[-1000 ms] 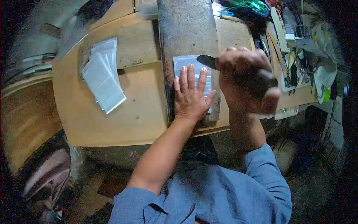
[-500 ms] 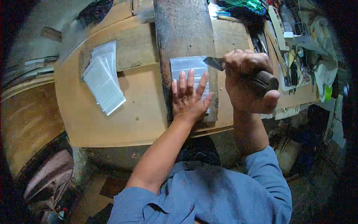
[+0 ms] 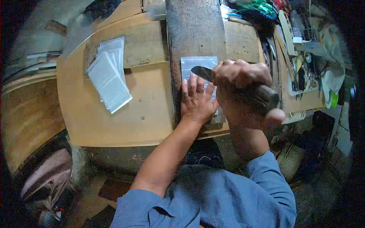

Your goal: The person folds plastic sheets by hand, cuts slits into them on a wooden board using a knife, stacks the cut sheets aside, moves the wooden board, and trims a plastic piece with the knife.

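Note:
My left hand (image 3: 197,100) lies flat with fingers spread, pressing a clear plastic sheet (image 3: 189,64) marked with pale cross lines onto a dark wooden board (image 3: 195,30). In my right hand (image 3: 243,81) is a knife, gripped in a fist around its dark handle (image 3: 267,95). The knife blade (image 3: 201,72) points left over the sheet, just above my left fingertips. Whether the blade touches the sheet I cannot tell. Part of the sheet is hidden under my left hand and behind my right fist.
On the left of the table (image 3: 152,131) lies a fanned stack of similar plastic pieces (image 3: 110,78), partly on a flat plank (image 3: 146,43). Tools and clutter (image 3: 302,78) crowd the right side. Green stringy material (image 3: 258,7) sits at the back right.
My right hand has moved left with the knife, bringing the blade from the sheet's right edge across over it. My left hand stays flat on the sheet. The view has shifted slightly.

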{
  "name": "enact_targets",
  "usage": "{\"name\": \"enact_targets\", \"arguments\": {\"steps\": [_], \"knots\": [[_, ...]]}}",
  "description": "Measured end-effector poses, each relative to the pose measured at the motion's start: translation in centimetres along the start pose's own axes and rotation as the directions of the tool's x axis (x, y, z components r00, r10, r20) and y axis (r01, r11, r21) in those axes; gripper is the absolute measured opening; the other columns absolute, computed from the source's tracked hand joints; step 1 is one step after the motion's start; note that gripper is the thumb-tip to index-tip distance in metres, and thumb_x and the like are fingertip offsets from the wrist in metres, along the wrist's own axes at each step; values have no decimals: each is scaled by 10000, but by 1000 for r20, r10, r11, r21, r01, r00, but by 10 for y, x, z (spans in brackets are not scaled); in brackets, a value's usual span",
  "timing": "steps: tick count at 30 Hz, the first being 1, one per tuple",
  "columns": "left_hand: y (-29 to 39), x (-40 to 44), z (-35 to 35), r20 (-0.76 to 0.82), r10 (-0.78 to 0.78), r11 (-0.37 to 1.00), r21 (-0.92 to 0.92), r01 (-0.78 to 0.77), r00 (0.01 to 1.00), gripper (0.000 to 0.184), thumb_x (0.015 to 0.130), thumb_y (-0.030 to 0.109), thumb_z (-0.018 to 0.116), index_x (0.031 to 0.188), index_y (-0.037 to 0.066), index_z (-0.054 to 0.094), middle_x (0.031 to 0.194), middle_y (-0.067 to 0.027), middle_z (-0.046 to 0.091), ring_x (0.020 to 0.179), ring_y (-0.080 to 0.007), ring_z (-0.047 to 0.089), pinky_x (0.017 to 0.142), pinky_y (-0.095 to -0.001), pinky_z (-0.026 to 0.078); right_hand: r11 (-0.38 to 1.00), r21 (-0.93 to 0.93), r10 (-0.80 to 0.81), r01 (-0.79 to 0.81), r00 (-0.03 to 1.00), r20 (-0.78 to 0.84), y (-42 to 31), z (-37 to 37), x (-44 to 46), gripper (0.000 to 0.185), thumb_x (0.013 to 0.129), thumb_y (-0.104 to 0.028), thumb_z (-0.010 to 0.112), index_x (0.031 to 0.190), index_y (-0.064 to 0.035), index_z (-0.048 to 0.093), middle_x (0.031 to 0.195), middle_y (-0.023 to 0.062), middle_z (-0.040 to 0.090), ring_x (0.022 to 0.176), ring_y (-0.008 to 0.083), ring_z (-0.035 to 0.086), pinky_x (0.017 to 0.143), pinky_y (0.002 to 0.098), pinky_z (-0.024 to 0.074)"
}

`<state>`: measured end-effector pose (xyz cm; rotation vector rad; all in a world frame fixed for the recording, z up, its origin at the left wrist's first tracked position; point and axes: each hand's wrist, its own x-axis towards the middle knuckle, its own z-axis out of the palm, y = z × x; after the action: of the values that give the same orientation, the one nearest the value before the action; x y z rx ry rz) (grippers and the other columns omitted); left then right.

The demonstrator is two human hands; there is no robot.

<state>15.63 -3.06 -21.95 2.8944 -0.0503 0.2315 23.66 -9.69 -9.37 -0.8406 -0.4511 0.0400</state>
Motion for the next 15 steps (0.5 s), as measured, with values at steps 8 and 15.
{"name": "enact_targets", "arguments": {"steps": [8,15], "knots": [[1,-1,8,-125,3,994,109,11,992,542,808,525,467,1246,207,494,1229,-155,368,1241,-345,258,1061,-527,156,1000,-9,16,-16,1000,-22,5,12,-5,793,598,-753,629,932,-48,485,764,55,447,715,205,434,736,382,370],[-4,23,-17,189,-102,880,-441,177,977,621,819,527,430,1311,149,437,1250,-161,380,1213,-343,296,1060,-540,138,997,-60,46,-47,999,-15,3,20,-11,772,594,-750,638,896,-57,483,760,49,441,707,203,423,746,382,360]]}}
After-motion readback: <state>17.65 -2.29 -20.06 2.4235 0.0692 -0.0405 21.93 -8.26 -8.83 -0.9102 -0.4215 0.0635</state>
